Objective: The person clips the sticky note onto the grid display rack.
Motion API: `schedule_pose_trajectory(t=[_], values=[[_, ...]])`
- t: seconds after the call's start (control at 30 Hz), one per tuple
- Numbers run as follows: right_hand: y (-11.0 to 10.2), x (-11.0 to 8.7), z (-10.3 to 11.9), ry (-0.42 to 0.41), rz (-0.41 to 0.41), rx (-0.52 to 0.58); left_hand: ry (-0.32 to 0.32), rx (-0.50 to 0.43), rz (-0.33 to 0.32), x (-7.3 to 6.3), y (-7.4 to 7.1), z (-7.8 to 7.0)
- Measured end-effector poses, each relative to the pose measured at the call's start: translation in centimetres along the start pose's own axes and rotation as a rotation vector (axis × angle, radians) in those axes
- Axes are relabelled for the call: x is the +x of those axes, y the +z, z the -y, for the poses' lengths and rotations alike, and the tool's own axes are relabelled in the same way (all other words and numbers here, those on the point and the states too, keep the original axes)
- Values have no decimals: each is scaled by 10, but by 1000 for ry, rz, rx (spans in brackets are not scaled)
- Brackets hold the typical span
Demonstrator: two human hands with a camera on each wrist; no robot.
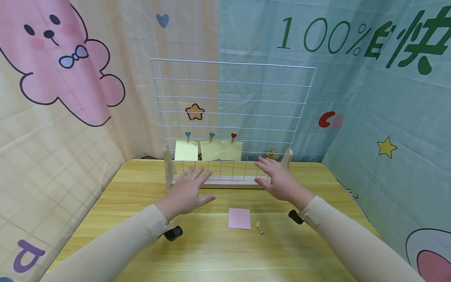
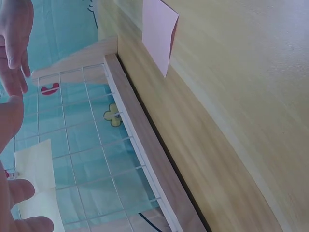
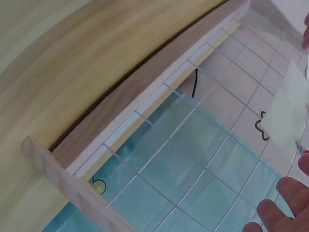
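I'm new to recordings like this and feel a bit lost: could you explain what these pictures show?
There is no robot here: a person works with two bare hands, the left hand and the right hand. The wide picture comes from a camera on the head, looking forward and down. The two tilted ones come from cameras on the wrists, probably the black devices by the cuffs.

A wire grid stands on the wooden table, with three pale yellow notes clipped to it by heart-topped clips. Nearer the person lie a pink note and a small yellow-topped clip. Neither hand seems to hold anything; their fingers reach toward the grid.
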State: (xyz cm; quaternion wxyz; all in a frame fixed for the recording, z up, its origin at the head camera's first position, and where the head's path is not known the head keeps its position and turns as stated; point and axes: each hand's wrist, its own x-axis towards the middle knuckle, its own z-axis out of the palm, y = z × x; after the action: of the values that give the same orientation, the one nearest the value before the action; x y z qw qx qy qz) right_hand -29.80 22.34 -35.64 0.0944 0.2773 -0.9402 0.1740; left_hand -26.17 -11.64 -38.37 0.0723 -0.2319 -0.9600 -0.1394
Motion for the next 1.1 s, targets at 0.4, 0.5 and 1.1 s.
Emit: schedule_pose_trajectory(t=[0.4,0.5,1.1], values=[[13,-29,-9,-20,30,-71,-17,33,29,-13,3,6],[18,-36,-12,-10,45,-64,-19,31,39,-16,3,6],[42,-67,-25,-19,150,-16,-27,63,98,-29,19,9]])
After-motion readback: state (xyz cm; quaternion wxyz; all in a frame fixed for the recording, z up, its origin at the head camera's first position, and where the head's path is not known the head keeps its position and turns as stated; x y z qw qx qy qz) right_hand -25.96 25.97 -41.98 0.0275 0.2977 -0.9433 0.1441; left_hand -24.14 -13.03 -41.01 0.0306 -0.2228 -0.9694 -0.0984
